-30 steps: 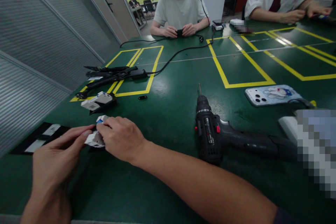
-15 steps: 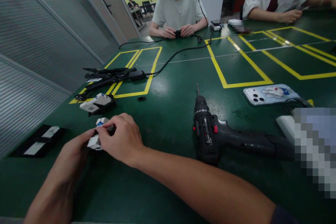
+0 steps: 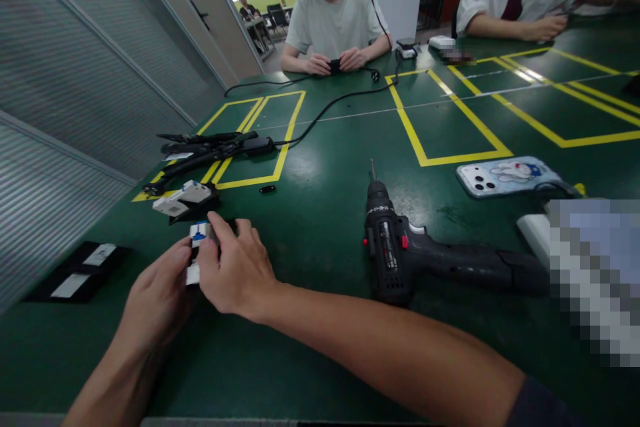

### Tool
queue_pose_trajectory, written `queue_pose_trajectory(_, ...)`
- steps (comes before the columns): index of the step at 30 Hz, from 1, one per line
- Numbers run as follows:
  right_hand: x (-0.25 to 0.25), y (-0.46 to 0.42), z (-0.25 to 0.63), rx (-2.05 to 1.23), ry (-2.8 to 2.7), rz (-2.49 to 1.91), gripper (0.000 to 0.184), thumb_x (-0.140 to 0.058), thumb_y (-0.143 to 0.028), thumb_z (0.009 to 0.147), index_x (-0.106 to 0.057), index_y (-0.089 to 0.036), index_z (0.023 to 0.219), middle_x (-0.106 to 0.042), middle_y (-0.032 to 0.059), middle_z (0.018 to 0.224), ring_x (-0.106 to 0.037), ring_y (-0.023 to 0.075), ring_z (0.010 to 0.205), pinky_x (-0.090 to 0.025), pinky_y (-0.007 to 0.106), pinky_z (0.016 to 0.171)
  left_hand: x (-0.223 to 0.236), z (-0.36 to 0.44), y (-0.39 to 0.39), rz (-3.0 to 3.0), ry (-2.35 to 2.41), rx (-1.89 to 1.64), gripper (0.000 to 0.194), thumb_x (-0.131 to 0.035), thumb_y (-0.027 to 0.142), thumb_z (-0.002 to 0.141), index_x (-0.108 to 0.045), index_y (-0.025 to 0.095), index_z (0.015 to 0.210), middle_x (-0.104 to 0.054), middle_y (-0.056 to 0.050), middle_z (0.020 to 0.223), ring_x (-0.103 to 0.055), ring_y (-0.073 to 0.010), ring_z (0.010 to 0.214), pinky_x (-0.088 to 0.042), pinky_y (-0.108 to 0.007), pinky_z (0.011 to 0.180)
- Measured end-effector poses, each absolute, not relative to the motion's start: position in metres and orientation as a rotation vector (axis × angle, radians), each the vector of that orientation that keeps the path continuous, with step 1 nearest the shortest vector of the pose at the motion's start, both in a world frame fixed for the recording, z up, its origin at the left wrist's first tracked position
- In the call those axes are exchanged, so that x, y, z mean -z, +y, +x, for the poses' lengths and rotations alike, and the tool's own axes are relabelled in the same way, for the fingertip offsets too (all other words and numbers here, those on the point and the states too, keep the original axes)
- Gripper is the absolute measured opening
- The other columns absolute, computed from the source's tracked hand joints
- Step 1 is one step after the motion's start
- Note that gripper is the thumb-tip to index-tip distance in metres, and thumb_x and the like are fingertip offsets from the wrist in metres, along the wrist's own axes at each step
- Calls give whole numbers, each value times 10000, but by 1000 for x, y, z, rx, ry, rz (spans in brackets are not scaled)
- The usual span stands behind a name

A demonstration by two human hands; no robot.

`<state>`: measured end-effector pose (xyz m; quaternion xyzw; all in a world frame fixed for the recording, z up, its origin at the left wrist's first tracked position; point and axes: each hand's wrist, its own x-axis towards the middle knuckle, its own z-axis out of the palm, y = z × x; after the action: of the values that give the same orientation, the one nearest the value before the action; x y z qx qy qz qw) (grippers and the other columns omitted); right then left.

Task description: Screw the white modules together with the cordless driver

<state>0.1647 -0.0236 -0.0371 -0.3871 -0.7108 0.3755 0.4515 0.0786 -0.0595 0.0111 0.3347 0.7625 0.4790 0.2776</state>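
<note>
Both hands meet at the left of the table around a small white plastic block with a blue piece on top (image 3: 199, 232). My left hand (image 3: 159, 290) grips its left side, thumb along the edge. My right hand (image 3: 237, 273) closes on it from the right, thumb in front and fingers over the far side. Much of the block is hidden by the fingers. Just beyond the hands lies a similar white and black plastic part (image 3: 184, 200).
A black cordless drill (image 3: 387, 247) lies right of my hands, bit pointing away. Behind it is a phone in a patterned case (image 3: 507, 177). Black folded gear (image 3: 215, 153) with a cable and a black sheet with white labels (image 3: 75, 273) lie left. A person (image 3: 335, 20) sits opposite.
My left hand has shifted slightly right. The block has turned a little, showing more of its blue top, and my right fingers have lifted and spread along its far side. The view shifted slightly.
</note>
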Motion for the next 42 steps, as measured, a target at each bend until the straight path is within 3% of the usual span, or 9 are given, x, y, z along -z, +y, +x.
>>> queue_pose_trajectory(4, 20, -52, 186, -914, -1582, -1041, 556, -535, -325, 984, -298, -234, 1478, -369, 103, 1227, -398, 250, 1101, -412, 375, 993, -7, 86, -73, 846, 1816, -1371, 388, -606, 286, 739, -626, 235, 1123, -674, 37, 794, -572, -139, 633, -454, -191, 474)
queue_pose_trajectory(8, -7, -75, 229, -901, -1583, -1031, 601, -554, -358, 970, -275, -265, 1494, -377, 77, 1228, -377, 235, 1116, -370, 359, 1026, -15, 108, -84, 788, 1775, -1418, 382, -612, 411, 716, -652, 236, 1053, -603, 6, 624, -549, -186, 603, -395, -228, 400)
queue_pose_trajectory(11, -26, -68, 269, -785, -1635, -1038, 523, -462, -316, 991, -310, -245, 1486, -377, 84, 1215, -391, 233, 1082, -375, 362, 1006, -28, 131, -71, 919, 1560, -1323, 409, -665, 441, 689, -641, 241, 1045, -533, 25, 549, -492, -150, 523, -425, -223, 421)
queue_pose_trajectory(17, -35, -37, 329, -639, -1665, -989, 523, -245, -317, 1014, -319, -100, 1483, -388, 111, 1224, -370, 241, 1127, -330, 404, 1037, -32, 177, -18, 1396, 967, -1101, 409, -478, 381, 891, -494, 197, 1256, -651, 3, 956, -595, -151, 839, -504, -226, 769)
queue_pose_trajectory(22, -24, -37, 345, -656, -1741, -964, 499, -273, -323, 1017, -342, -133, 1474, -379, 112, 1224, -392, 238, 1095, -355, 405, 1018, -12, 192, -17, 1493, 838, -1105, 483, -337, 382, 947, -342, 207, 1397, -425, -41, 1419, -435, -240, 1254, -392, -324, 1041)
queue_pose_trajectory(26, -20, -39, 346, -661, -1815, -917, 484, -305, -315, 1012, -352, -149, 1464, -343, 90, 1288, -369, 226, 1150, -340, 380, 1053, -2, 186, -25, 1429, 798, -1111, 583, -376, 479, 907, -293, 221, 1423, -325, -57, 1484, -326, -288, 1344, -324, -395, 1112)
queue_pose_trajectory(33, -11, -37, 350, -734, -1864, -928, 502, -323, -265, 1001, -312, -122, 1483, -365, 91, 1303, -368, 237, 1185, -316, 431, 1079, -1, 181, -22, 1476, 727, -984, 721, -504, 490, 845, -209, 229, 1449, -251, -94, 1510, -251, -326, 1381, -209, -498, 1147)
queue_pose_trajectory(38, -11, -33, 356, -847, -1849, -811, 510, -356, -183, 980, -297, -147, 1485, -350, 55, 1343, -348, 191, 1236, -304, 389, 1112, 5, 181, -20, 1696, 758, -1007, 769, -578, 378, 838, -147, 254, 1463, -188, -100, 1533, -232, -323, 1387, -163, -521, 1155)
queue_pose_trajectory(42, -11, -32, 367, -931, -1844, -726, 493, -408, -163, 977, -352, -208, 1464, -354, 11, 1350, -337, 157, 1257, -282, 321, 1137, 8, 182, -21, 1897, 801, -1094, 784, -612, 307, 823, -155, 252, 1458, -222, -104, 1509, -274, -318, 1364, -212, -506, 1145)
